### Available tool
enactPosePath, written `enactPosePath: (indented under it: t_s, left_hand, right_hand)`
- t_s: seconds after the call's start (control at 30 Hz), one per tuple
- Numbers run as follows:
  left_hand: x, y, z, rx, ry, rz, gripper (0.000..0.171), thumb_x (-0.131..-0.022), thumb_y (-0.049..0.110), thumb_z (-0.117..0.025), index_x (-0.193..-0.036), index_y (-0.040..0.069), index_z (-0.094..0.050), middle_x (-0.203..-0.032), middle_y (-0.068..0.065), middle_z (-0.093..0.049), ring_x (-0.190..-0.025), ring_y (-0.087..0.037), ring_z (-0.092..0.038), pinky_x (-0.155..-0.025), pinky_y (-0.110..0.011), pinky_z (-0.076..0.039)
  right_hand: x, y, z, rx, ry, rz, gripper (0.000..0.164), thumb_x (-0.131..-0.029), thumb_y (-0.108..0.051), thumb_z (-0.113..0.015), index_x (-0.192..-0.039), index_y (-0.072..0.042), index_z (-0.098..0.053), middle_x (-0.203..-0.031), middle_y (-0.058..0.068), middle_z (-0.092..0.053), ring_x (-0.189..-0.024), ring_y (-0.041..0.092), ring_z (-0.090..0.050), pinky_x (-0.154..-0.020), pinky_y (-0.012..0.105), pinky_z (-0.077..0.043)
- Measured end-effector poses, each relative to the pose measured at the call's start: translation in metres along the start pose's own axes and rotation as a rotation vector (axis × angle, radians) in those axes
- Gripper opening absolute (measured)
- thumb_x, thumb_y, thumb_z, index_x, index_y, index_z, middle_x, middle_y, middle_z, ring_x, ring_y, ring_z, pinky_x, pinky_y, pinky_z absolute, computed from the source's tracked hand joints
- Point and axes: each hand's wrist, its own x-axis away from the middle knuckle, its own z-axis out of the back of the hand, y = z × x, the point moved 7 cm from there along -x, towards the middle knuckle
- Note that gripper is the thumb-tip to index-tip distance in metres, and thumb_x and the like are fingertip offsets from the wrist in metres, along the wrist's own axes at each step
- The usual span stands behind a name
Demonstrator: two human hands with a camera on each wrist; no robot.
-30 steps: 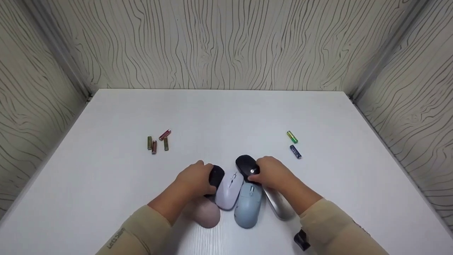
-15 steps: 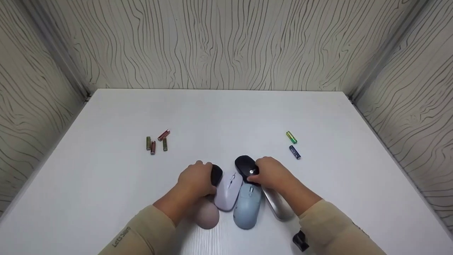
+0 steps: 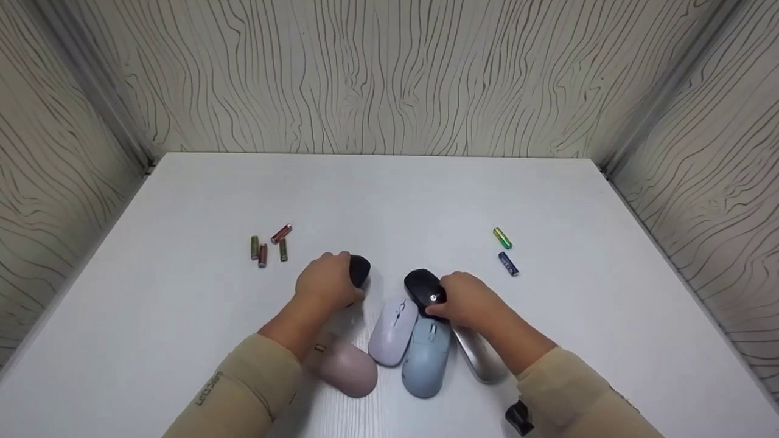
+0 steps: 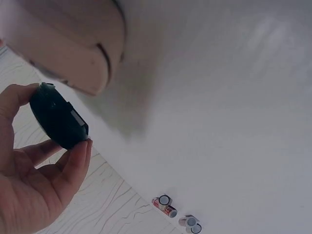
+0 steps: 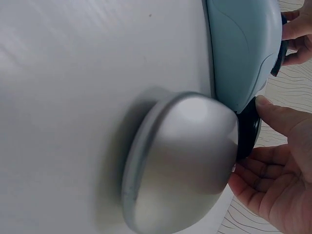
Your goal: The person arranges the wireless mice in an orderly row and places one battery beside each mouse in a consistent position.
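Observation:
My left hand [image 3: 325,283] grips a black computer mouse [image 3: 359,271] by its sides; in the left wrist view that mouse [image 4: 58,117] is pinched between thumb and fingertips, raised off the table. My right hand [image 3: 467,298] holds a second black mouse [image 3: 424,287], which sits behind the light blue mouse [image 3: 428,359]. A lilac mouse [image 3: 392,334] lies left of the blue one, nearly touching it. The pink mouse [image 3: 350,368] is partly hidden by my left forearm. Under my right wrist is a silver mouse [image 3: 481,356], partly covered by the arm.
Several red and green batteries [image 3: 263,255] lie at the left of the white table [image 3: 389,201]. On the right are a green-yellow battery [image 3: 502,238] and a blue battery [image 3: 508,264]. Patterned panels [image 3: 377,73] stand behind and at both sides.
My left hand has carried its black mouse away from the lilac one, up and slightly left, exposing more of the pink mouse. My right hand stays on its mouse.

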Motion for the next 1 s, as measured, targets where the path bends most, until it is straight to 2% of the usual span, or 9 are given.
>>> enactPosePath:
  t_s: [0.3, 0.6, 0.8, 1.0]
  left_hand:
    - [-0.040, -0.020, 0.021, 0.040, 0.006, 0.133, 0.069, -0.072, 0.039, -0.069, -0.127, 0.003, -0.047, -0.113, -0.018, -0.058, -0.101, -0.031, -0.056, -0.081, -0.045, -0.047]
    - [-0.072, -0.025, 0.043, 0.054, 0.036, 0.199, 0.073, -0.074, 0.041, -0.070, -0.130, 0.002, -0.043, -0.119, -0.021, -0.051, -0.108, -0.036, -0.052, -0.085, -0.047, -0.045]
    - [-0.089, -0.030, 0.047, 0.080, 0.087, 0.247, 0.073, -0.074, 0.040, -0.070, -0.131, 0.001, -0.043, -0.121, -0.023, -0.050, -0.110, -0.038, -0.051, -0.087, -0.047, -0.045]
    - [-0.099, -0.031, 0.045, 0.115, 0.119, 0.276, 0.072, -0.074, 0.038, -0.071, -0.130, 0.001, -0.044, -0.119, -0.022, -0.050, -0.109, -0.038, -0.050, -0.086, -0.048, -0.045]
  right_hand:
    - [0.002, -0.002, 0.003, -0.004, 0.021, 0.017, 0.038, -0.076, -0.036, -0.072, -0.091, -0.003, -0.062, -0.081, 0.003, -0.057, -0.074, 0.018, -0.051, -0.071, 0.035, -0.045]
    - [0.003, -0.001, 0.003, -0.013, 0.022, 0.025, 0.038, -0.076, -0.035, -0.072, -0.091, -0.003, -0.062, -0.080, 0.003, -0.058, -0.073, 0.017, -0.051, -0.070, 0.035, -0.045]
    - [0.003, 0.001, 0.002, -0.016, 0.012, 0.018, 0.037, -0.076, -0.035, -0.072, -0.091, -0.003, -0.062, -0.080, 0.003, -0.058, -0.074, 0.018, -0.051, -0.072, 0.036, -0.045]
    - [0.003, -0.002, 0.003, -0.027, 0.012, 0.017, 0.037, -0.077, -0.035, -0.072, -0.093, -0.003, -0.063, -0.082, 0.003, -0.058, -0.075, 0.018, -0.051, -0.074, 0.036, -0.045]
